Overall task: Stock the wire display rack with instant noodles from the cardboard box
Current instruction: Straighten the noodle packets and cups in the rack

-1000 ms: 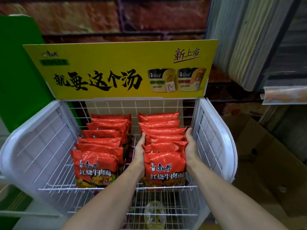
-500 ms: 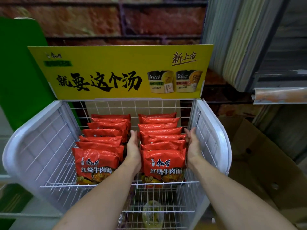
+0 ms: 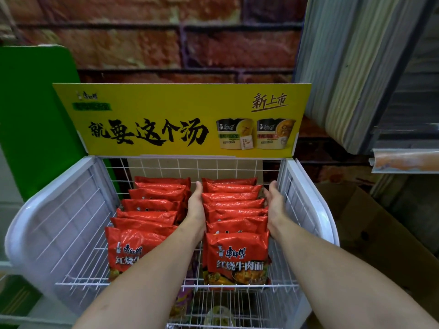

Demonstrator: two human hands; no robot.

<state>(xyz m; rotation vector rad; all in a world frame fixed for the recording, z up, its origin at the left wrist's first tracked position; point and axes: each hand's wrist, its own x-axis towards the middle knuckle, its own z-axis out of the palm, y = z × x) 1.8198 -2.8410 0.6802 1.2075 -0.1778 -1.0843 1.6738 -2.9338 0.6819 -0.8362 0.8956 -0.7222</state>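
Squaring right-hand row of noodle packets [image 3: 234, 211] inside wire rack [image 3: 59, 224]: left grip [image 3: 196, 207] and right grip [image 3: 275, 206] flat against row's sides, fingers straight, grasping nothing. Next, likely: withdraw, reach cardboard box [image 3: 380, 238] at right for more packets.

A brick wall [image 3: 142, 43], red-brown with dark joints, is filling the back of the view. At the left, a flat green panel [image 3: 33, 119] with a rounded upper corner is standing upright in front of it. At the upper right, a grey ribbed sheet [image 3: 351, 67] is covering the side, its ridges running from top to bottom. Just below its lower edge, a pale metal rail [image 3: 406, 160] is jutting in from the right. Dim, even light is catching the ribs and leaving the far right corner in shadow.
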